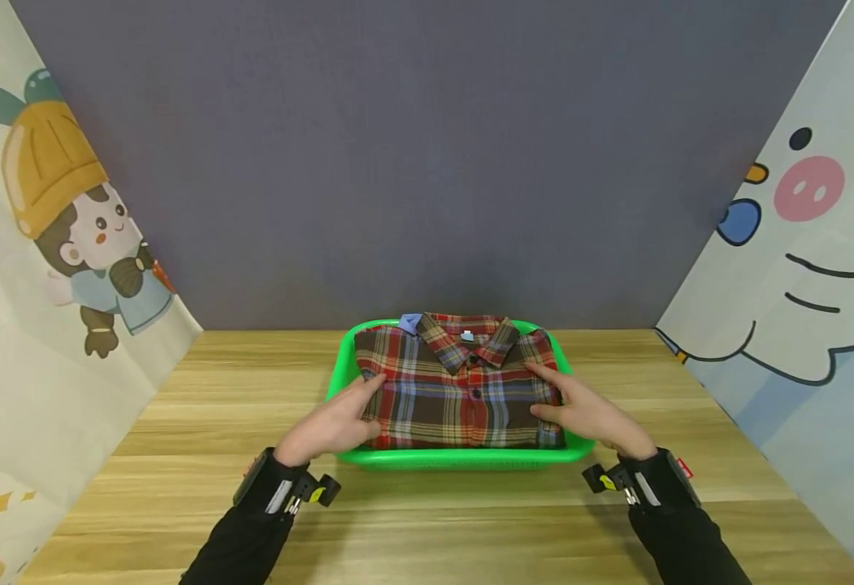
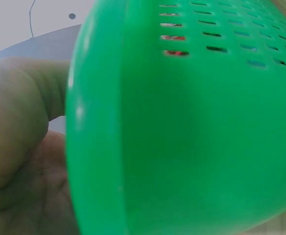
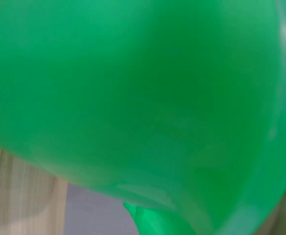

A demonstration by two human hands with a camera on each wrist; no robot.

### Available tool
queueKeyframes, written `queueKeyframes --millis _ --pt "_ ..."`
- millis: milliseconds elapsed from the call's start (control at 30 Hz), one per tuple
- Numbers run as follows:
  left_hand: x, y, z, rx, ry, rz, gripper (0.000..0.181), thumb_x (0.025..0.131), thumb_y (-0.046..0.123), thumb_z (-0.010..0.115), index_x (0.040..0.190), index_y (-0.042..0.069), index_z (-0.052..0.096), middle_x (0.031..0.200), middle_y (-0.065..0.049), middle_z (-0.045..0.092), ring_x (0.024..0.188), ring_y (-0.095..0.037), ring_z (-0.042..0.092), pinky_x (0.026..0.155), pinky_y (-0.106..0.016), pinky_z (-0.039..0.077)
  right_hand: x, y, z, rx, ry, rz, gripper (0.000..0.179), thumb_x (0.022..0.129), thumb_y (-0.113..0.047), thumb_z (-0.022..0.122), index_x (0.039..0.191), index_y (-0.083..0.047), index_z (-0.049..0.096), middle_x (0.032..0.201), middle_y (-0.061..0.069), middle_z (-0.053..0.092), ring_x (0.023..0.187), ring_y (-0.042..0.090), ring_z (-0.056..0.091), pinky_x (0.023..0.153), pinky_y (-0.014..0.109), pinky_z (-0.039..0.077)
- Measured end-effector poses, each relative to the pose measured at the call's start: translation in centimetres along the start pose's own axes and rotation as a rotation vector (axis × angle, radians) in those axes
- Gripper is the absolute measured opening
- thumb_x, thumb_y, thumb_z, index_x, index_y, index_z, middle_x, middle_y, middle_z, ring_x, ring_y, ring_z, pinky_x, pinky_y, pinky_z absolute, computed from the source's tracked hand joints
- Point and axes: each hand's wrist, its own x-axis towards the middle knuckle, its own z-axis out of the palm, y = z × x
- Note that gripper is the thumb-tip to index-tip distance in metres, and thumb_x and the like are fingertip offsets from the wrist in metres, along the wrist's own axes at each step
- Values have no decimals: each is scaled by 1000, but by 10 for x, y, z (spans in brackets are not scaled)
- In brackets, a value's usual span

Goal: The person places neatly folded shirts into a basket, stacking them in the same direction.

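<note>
A folded plaid shirt in red, brown, blue and cream lies in a green plastic basket, its buttoned collar toward the back. My left hand reaches over the basket's left rim, and its extended fingers and thumb rest on the shirt's left side. On the opposite side, my right hand touches the shirt's right part with fingers and thumb spread. The slotted basket wall fills much of the left wrist view, beside part of the left hand. Basket plastic hides the right hand's fingers in the right wrist view.
Beneath the basket is a wood-grain table, with a dark grey panel rising at its back edge. Cartoon-printed sheets stand along the left and right sides. A light blue fabric piece shows by the collar.
</note>
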Motion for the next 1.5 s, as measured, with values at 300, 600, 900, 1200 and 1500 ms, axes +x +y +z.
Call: queueKeyframes --millis 300,600,900,1200,1500 --pt "3 0 2 33 91 30 61 94 21 58 144 -3 32 147 -29 30 137 -42 13 107 -61 26 1 1 1 -38 41 3 63 96 -20 56 148 -3 26 151 26 26 123 39 38 84 50 41" --pt "3 -1 2 39 109 37 60 92 15 59 143 -4 33 148 -27 31 138 -39 13 108 -60 23 2 2 1 -37 45 -14 63 95 -18 56 148 -3 26 151 26 26 128 40 33 85 50 41" --pt "1 -1 2 68 100 21 60 92 11 59 144 -3 32 148 -30 27 138 -39 13 108 -59 24 2 3 1 -77 91 -28 70 94 -24 59 149 -3 22 151 29 21 133 47 21 98 68 32" --pt "2 -3 3 116 149 40 59 92 12 60 143 -2 34 149 -34 17 137 -41 13 105 -59 30 3 4 2 -399 237 -57 77 90 -33 63 147 2 24 153 31 7 136 49 6 102 71 22" --pt "4 -9 5 310 265 131 66 89 23 65 145 3 35 151 -35 3 138 -44 -5 100 -76 16 1 12 7 -443 121 -6 65 102 -39 38 148 3 19 154 28 12 138 44 -1 106 70 7"
